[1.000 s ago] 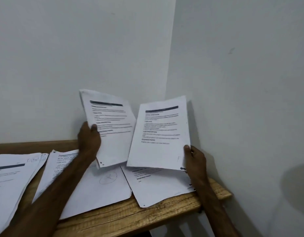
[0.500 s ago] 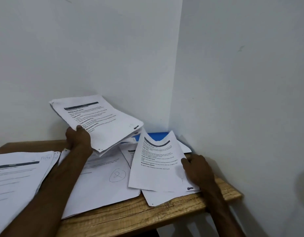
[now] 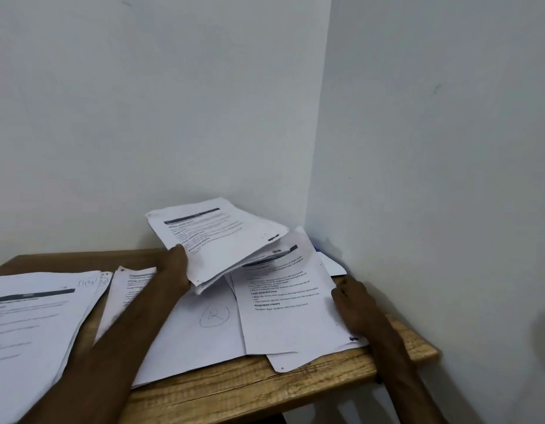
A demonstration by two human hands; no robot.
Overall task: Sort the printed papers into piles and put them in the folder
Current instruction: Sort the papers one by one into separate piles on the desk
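Wooden counter, set in a corner of white wall.

- Left hand: clamped on a stack of white printed papers, thumb on top at the stack's near-left edge, fingers hidden beneath. The stack is in the air, tilted, above the counter's back edge.
- Stack's long axis: runs from the left hand up and away to the right, toward the back right corner. Its far-right corner overhangs the top of the sheet below.
- Right hand: at the right edge of a single white printed sheet, which lies face up at the counter's right end on top of the right pile. Knuckles up; cannot tell whether it pinches the sheet's edge or only rests on it.
- Middle pile: top page blank with a circled "2" in pen, under the left forearm.
- Left pile: printed pages along the left edge.
- Folder: not plainly in view.

Judgement: sorting is in hand, with one sheet just laid right. The coming move turns on the stack's free corner, which lies up and left of the right hand. The right hand is the nearer one to peel off the top page, while the left only carries. The loose, fanned lower pages could slip out.
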